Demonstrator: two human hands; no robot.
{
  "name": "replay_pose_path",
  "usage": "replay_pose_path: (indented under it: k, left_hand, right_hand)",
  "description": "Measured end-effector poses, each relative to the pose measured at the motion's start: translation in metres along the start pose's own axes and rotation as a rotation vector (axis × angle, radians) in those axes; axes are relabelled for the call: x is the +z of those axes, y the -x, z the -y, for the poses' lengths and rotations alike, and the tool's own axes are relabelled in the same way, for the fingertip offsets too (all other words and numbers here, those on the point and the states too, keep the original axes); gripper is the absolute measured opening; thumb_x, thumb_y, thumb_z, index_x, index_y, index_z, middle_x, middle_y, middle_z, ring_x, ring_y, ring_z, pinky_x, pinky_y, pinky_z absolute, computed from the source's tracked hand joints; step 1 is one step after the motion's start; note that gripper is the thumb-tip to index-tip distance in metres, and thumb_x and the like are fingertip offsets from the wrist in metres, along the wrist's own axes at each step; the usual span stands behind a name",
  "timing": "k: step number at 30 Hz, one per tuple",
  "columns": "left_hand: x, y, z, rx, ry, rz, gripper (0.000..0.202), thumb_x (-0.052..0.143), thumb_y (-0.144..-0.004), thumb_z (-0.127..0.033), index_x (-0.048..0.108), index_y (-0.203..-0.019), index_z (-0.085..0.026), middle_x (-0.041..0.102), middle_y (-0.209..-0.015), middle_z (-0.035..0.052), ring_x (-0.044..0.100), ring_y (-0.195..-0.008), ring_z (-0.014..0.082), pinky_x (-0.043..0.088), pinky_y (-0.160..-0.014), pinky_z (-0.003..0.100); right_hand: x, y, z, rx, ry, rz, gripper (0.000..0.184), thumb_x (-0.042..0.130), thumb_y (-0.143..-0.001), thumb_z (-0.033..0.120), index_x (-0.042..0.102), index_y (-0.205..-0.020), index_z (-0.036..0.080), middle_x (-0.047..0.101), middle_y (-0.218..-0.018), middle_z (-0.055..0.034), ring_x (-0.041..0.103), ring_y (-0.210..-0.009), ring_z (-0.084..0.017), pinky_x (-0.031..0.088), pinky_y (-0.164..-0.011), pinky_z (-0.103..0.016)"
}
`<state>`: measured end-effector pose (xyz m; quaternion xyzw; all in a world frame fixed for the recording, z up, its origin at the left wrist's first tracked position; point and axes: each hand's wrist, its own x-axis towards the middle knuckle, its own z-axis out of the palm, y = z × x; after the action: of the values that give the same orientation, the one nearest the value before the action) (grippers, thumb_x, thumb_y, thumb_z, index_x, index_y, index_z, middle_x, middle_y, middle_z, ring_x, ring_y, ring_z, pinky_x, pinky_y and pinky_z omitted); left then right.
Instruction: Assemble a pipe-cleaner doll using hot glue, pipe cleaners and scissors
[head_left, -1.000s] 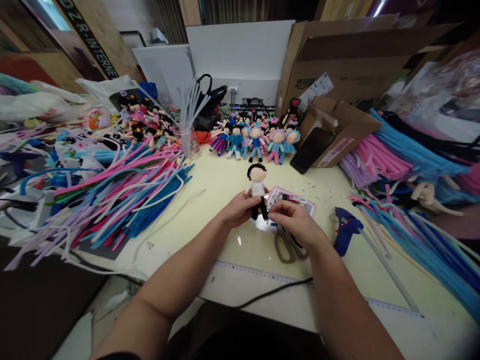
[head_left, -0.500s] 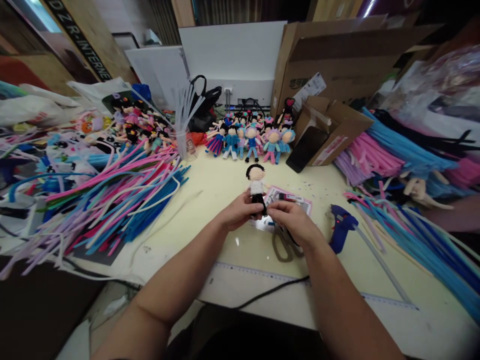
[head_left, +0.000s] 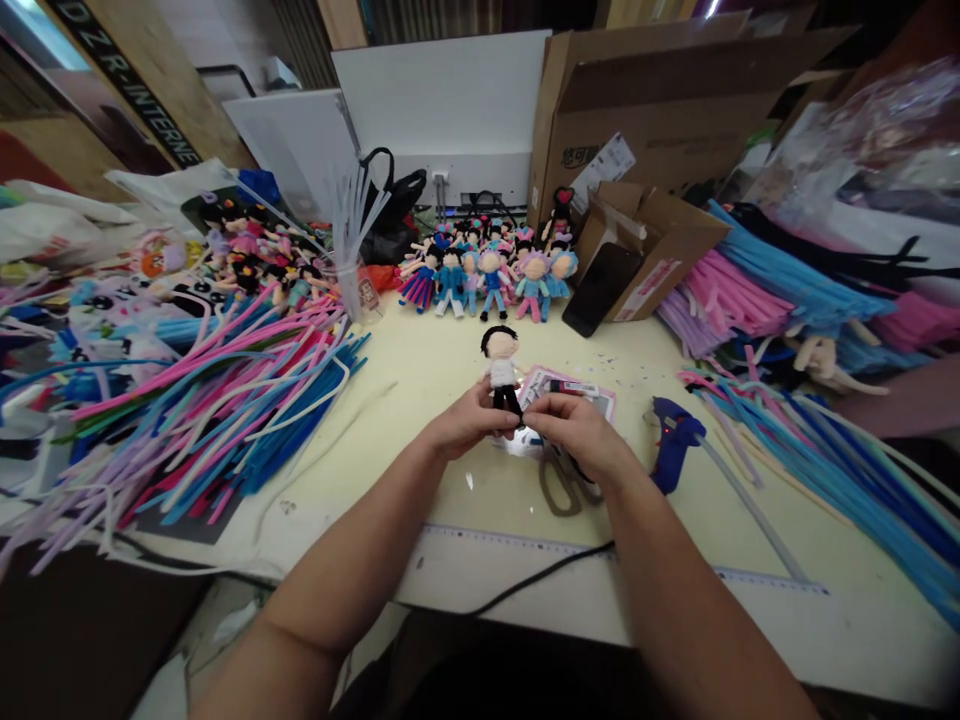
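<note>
Currently the doll has head, black hair, white top and dark legs in place; work appears to remain at the leg ends, judging by the grip. The left hand is closed around the doll's lower body, holding it upright above the tabletop. The right hand pinches the doll's legs from the opposite side. Both forearms converge, wrists level. Scissors lie directly beneath the right hand; a blue glue gun rests just beyond it.

A small black-haired pipe-cleaner doll in a white top and black trousers is held upright between the left hand and right hand, with a blue glue gun lying at three o'clock.
</note>
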<state>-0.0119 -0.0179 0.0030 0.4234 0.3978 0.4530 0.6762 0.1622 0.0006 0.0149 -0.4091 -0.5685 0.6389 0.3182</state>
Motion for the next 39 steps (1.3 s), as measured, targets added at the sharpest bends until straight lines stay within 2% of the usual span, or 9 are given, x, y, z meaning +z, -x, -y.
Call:
replay_pose_path:
  k: [9, 24, 29, 34, 39]
  left_hand:
    - [0.007, 0.001, -0.005, -0.015, -0.03, -0.072, 0.057, 0.076, -0.054, -0.016, 0.048, -0.105, -0.017, 0.056, -0.075, -0.0025, 0.054, -0.055, 0.0084, 0.044, -0.052, 0.022]
    - [0.011, 0.003, -0.006, -0.036, -0.004, -0.085, 0.056, 0.075, -0.052, -0.013, 0.051, -0.103, -0.017, 0.056, -0.075, -0.0023, 0.053, -0.059, 0.0082, 0.042, -0.057, 0.021]
    - [0.009, 0.001, -0.001, -0.04, 0.018, -0.095, 0.047, 0.074, -0.052, -0.011, 0.053, -0.094, -0.016, 0.057, -0.075, -0.0021, 0.053, -0.06, 0.0086, 0.04, -0.055, 0.021]
    - [0.008, -0.002, 0.003, -0.07, 0.007, -0.053, 0.026, 0.074, -0.054, -0.017, 0.057, -0.072, -0.012, 0.055, -0.062, -0.0009, 0.05, -0.053, 0.0076, 0.036, -0.052, 0.02]
    - [0.009, -0.002, 0.001, -0.095, 0.049, -0.069, 0.025, 0.076, -0.052, -0.019, 0.058, -0.068, -0.011, 0.056, -0.059, 0.0002, 0.049, -0.052, 0.0076, 0.034, -0.051, 0.02]
  right_hand:
    - [-0.006, -0.001, -0.004, -0.019, 0.113, 0.015, 0.02, 0.065, -0.068, 0.035, 0.067, -0.076, 0.016, 0.061, -0.069, 0.0002, 0.049, -0.063, -0.012, 0.033, -0.059, -0.026]
    - [-0.01, -0.003, -0.011, -0.057, 0.154, 0.018, 0.017, 0.064, -0.067, 0.032, 0.067, -0.075, 0.016, 0.059, -0.065, 0.0007, 0.049, -0.061, -0.012, 0.035, -0.057, -0.026]
    - [-0.008, -0.003, -0.006, -0.051, 0.099, 0.005, 0.017, 0.067, -0.064, 0.031, 0.064, -0.072, 0.016, 0.059, -0.065, 0.001, 0.049, -0.062, -0.012, 0.034, -0.058, -0.026]
    - [-0.007, -0.001, 0.002, -0.061, 0.048, -0.009, 0.018, 0.069, -0.061, 0.031, 0.058, -0.067, 0.017, 0.052, -0.06, 0.0043, 0.043, -0.057, -0.01, 0.031, -0.055, -0.025]
    - [-0.01, 0.001, 0.005, -0.104, 0.082, 0.03, 0.016, 0.064, -0.065, 0.031, 0.06, -0.071, 0.017, 0.052, -0.064, 0.0034, 0.043, -0.061, -0.011, 0.031, -0.058, -0.025]
